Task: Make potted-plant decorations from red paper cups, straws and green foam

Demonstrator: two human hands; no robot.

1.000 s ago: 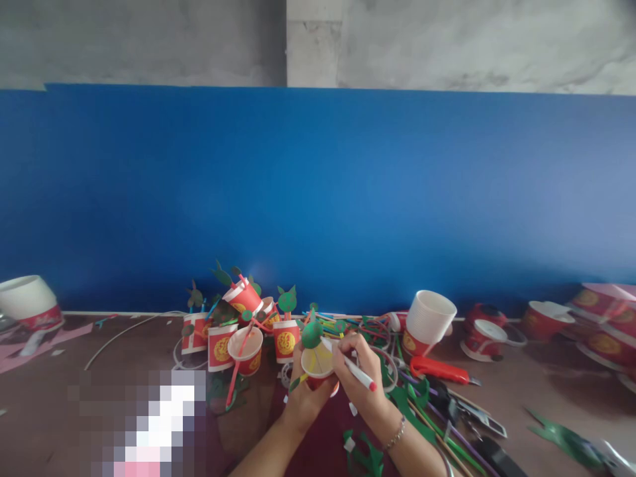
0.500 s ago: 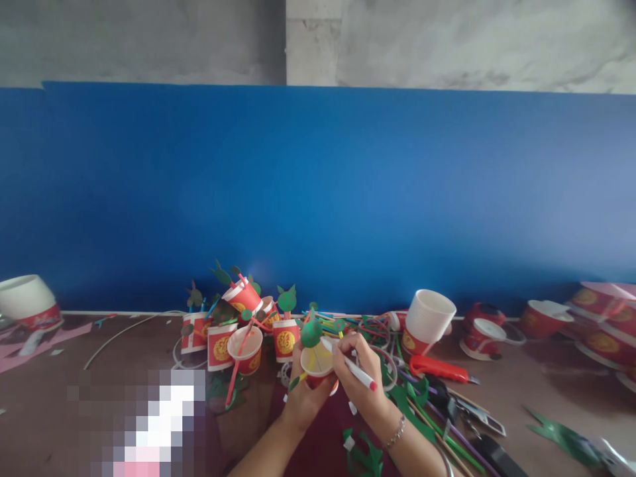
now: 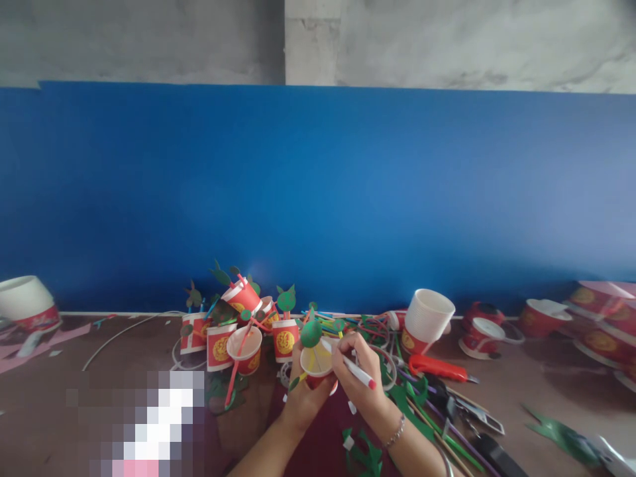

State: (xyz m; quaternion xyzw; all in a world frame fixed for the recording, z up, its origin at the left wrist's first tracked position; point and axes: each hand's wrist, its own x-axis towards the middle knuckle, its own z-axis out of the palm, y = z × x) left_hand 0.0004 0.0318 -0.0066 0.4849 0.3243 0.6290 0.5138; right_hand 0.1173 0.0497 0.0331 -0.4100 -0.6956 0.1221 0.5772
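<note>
My left hand (image 3: 304,392) is wrapped round a red and white paper cup (image 3: 317,375), its mouth tipped toward me. A round green paper cutout (image 3: 312,334) stands at the cup's far rim, and yellow strips show inside and beside it. Closed on a white marker with a red end (image 3: 362,372), my right hand (image 3: 362,364) holds the marker's tip near the green cutout. Whether the tip touches it I cannot tell. Left of my hands, several red paper cups with straws and green cutouts (image 3: 285,342) are grouped together.
Stacked white cups (image 3: 429,314) stand to the right, behind a red utility knife (image 3: 442,368). Keys (image 3: 489,450), coloured straws and green paper scraps (image 3: 365,454) lie nearer. Green-handled scissors (image 3: 566,437) are at far right. A blue panel (image 3: 318,199) rises behind the table.
Both hands keep nearly the same pose on the cup and marker. The whole view has shifted very slightly.
</note>
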